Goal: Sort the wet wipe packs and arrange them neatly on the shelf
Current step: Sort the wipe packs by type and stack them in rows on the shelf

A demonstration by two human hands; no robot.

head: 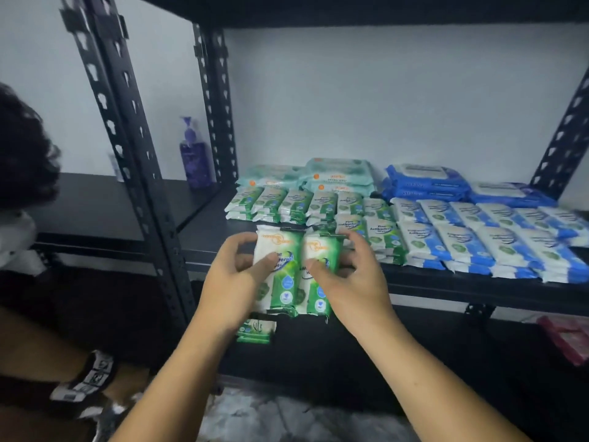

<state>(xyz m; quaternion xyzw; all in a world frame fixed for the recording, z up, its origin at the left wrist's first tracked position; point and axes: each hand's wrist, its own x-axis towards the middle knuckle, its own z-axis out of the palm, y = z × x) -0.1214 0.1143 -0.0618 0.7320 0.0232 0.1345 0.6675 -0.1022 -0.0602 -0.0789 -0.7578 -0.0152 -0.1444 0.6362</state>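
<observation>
My left hand (236, 279) grips a green and white wipe pack (280, 275) and my right hand (353, 279) grips a second green pack (320, 279) beside it, both held upright side by side at the front edge of the black shelf (210, 228). On the shelf, green packs (296, 202) lie in rows behind my hands. Blue and white small packs (484, 237) fill the right side. Larger teal packs (338, 173) and larger blue packs (427, 183) are stacked at the back. More green packs (256, 331) show below my left hand.
Black perforated uprights (134, 154) frame the shelf on the left. A purple pump bottle (192, 157) stands on the neighbouring shelf. Another person (28, 193) crouches at the left, a patterned strap on one limb. A pink item (570, 339) lies on the lower level at right.
</observation>
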